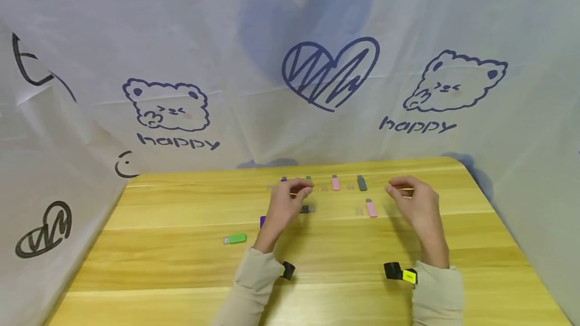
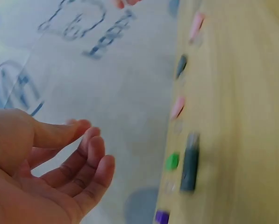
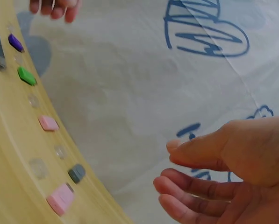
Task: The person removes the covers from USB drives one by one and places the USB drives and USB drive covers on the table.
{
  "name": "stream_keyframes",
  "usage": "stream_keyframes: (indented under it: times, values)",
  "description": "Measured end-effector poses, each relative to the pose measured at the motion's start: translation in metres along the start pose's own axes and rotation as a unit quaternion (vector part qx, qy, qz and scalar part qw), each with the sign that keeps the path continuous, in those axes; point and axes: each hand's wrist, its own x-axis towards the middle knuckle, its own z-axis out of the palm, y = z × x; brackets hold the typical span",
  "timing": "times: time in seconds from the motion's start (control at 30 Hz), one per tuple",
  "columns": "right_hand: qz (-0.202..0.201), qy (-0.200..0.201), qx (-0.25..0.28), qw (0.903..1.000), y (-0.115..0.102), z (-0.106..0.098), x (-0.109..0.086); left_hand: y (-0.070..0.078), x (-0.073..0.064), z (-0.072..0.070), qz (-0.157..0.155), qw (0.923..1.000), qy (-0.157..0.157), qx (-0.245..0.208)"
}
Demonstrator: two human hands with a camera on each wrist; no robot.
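My left hand (image 1: 286,204) hovers over the left part of the table, fingers loosely bent, nothing visible between them. Beneath and beside it lie a dark grey USB stick (image 1: 307,209), a purple USB stick (image 1: 263,222) partly hidden by the wrist, and a green USB stick (image 2: 172,161). Raised at the right, my right hand (image 1: 418,200) has thumb and fingers apart with nothing held. Nearest to it are a grey USB stick (image 1: 361,183) and a pink USB stick (image 1: 371,208). Another pink USB stick (image 1: 336,183) stands in the back row.
Small clear caps (image 3: 60,151) lie beside several of the sticks. Another green USB stick (image 1: 235,239) sits apart at the left, and another purple one (image 3: 16,43) is at the back. Behind the wooden table (image 1: 344,291) hangs a printed white cloth (image 1: 254,114).
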Motion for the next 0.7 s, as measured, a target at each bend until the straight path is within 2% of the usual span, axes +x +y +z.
stream_keyframes:
  times: [0.1,0.23,0.47,0.7]
  values:
    - [-0.027,0.002,0.008,0.9996,-0.006,0.009,0.000,-0.006,-0.006,-0.019,0.000,0.9984,0.055,-0.014]
    - [-0.056,0.004,0.013,0.9983,-0.011,0.020,0.000,-0.012,-0.011,-0.033,-0.014,0.9949,0.095,-0.030]
    - [-0.087,-0.012,0.033,0.9956,-0.020,0.038,-0.002,-0.023,-0.014,-0.043,-0.020,0.9915,0.119,-0.048]
    - [-0.145,-0.054,0.005,0.9879,-0.034,0.070,-0.005,-0.027,-0.017,-0.061,-0.036,0.9902,0.128,-0.040]
